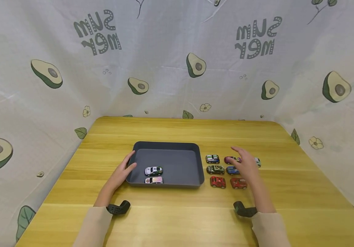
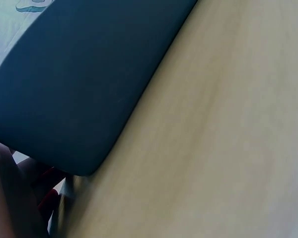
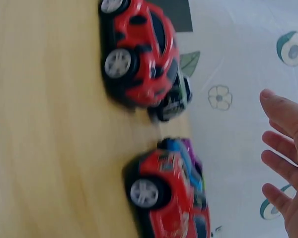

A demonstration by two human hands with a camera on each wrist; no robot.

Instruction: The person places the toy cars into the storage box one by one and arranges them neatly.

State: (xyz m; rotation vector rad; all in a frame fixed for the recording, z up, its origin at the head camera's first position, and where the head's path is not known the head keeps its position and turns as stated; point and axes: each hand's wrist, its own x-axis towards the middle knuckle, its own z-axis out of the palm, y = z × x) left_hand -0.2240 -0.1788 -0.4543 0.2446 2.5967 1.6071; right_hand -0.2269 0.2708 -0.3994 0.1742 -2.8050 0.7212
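My left hand (image 1: 121, 174) lies along the left side of a dark grey tray (image 1: 177, 157), fingers loosely extended at its wall. In the tray's front left part sit a white toy car (image 1: 153, 171) and a pink-and-white toy car (image 1: 154, 180). My right hand (image 1: 247, 167) hovers over toy cars right of the tray, fingers spread and nothing held. It partly covers a purple car (image 1: 228, 160), a blue car (image 1: 231, 170) and a pale car (image 1: 258, 162). Nearer me stand two red cars, one left (image 1: 218, 181), one right (image 1: 238, 183).
Beside the tray's right wall are a white, green and blue car (image 1: 212, 159) and a camouflage-patterned car (image 1: 215, 169). All rest on a wooden table (image 1: 177, 219). A printed avocado curtain (image 1: 164, 61) hangs behind its far edge.
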